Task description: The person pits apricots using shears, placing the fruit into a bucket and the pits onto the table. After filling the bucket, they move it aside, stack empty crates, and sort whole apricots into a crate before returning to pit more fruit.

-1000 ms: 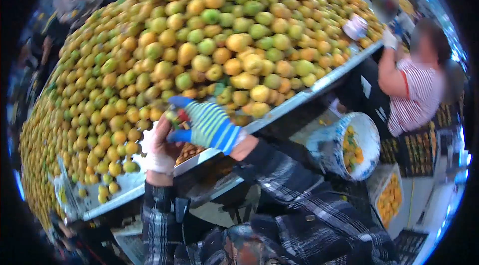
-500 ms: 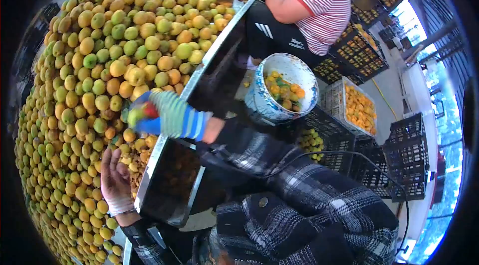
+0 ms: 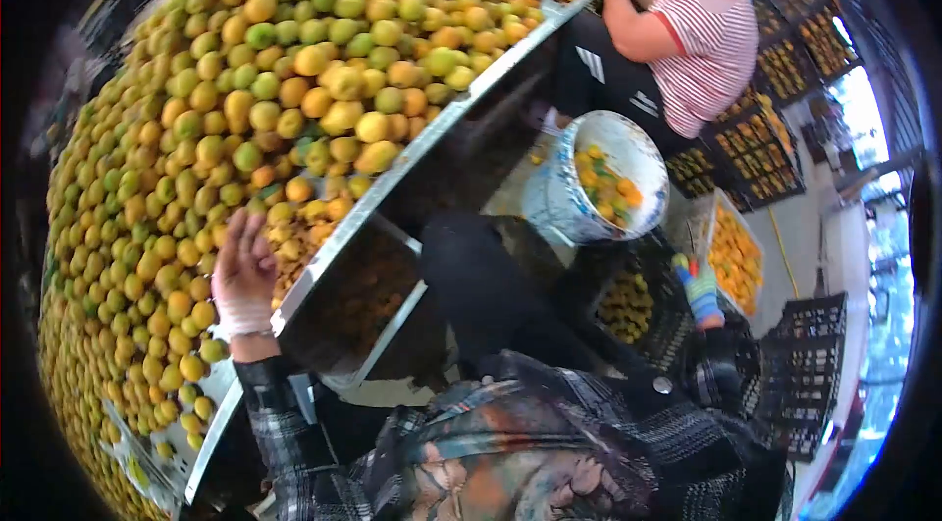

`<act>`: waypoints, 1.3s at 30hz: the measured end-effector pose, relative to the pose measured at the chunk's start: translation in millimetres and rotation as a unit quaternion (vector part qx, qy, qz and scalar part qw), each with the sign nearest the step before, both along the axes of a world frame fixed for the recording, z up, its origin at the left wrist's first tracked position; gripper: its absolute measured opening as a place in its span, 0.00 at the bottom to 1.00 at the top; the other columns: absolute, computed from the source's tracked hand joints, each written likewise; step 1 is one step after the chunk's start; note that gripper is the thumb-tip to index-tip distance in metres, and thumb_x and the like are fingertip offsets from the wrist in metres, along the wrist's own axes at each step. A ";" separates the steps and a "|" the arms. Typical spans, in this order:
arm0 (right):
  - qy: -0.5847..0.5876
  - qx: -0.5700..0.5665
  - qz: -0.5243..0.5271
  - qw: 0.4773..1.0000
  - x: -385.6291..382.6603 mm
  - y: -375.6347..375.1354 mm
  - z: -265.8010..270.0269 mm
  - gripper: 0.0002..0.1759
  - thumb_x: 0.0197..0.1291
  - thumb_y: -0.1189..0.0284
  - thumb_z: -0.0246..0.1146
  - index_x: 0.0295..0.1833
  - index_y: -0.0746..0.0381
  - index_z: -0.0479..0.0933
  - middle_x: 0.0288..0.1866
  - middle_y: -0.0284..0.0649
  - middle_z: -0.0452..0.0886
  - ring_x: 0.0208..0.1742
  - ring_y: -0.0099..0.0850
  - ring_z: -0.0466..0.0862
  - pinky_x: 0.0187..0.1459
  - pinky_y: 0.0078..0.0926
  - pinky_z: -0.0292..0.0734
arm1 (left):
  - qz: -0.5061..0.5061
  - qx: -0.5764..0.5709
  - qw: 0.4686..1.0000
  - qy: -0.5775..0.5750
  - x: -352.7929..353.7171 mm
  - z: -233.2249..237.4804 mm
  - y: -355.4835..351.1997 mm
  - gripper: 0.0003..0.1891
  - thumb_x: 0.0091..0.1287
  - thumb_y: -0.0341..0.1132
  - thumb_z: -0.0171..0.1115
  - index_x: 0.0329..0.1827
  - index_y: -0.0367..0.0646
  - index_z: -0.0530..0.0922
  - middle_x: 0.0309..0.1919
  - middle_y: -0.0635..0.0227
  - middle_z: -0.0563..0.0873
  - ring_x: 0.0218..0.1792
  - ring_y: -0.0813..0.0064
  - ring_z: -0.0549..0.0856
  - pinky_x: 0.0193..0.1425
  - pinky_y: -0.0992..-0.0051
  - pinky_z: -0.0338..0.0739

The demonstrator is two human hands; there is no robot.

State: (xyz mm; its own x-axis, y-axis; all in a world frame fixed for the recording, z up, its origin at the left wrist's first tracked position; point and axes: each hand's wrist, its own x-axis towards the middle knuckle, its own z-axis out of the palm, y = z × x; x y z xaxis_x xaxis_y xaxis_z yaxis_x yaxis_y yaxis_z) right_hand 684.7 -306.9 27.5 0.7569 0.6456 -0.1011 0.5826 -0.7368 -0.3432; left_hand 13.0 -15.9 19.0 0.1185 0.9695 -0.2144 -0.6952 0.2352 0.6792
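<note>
My left hand (image 3: 246,271), with a pale band at the wrist, is raised with its fingers stretched out at the near edge of a big heap of apricot-like fruit (image 3: 285,89), holding nothing. Out to the right, my right hand (image 3: 703,293) wears a striped blue-green glove. Its fingers are closed round a small yellow-green fruit (image 3: 679,264), with something red beside it that I cannot make out. That hand is between a black crate with green fruit (image 3: 626,308) and a pale crate of orange fruit (image 3: 736,256).
A metal rim (image 3: 432,129) borders the heap. Beyond it stands a paint-stained white bucket (image 3: 549,189) with fruit inside. A co-worker in a striped shirt (image 3: 711,55) sits at the far side. Black crates (image 3: 754,156) stand behind, another black crate (image 3: 805,374) at right.
My right hand has swung from over the heap to the crates at right, the yellow-green fruit still in it. My left hand stays by the heap's edge. The view has shifted.
</note>
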 end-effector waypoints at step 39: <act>0.040 0.160 0.448 0.879 -461.4 435.0 -11.9 0.19 0.53 0.60 0.66 0.37 0.67 0.80 0.33 0.56 0.82 0.38 0.54 0.82 0.42 0.45 0.77 | 0.035 0.026 0.981 0.188 2.7 23.9 -6.1 0.21 0.73 0.42 0.53 0.60 0.35 0.71 0.44 0.60 0.85 0.28 0.81 0.78 0.31 0.83 0.71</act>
State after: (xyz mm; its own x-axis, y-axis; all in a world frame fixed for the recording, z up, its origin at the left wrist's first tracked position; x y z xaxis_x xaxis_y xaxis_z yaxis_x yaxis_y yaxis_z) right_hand 223.3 128.2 15.5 -0.0707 0.9838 0.1648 0.8442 0.1471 -0.5155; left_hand 15.7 -21.9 42.9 -0.0266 0.9834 -0.1796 -0.4060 0.1535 0.9009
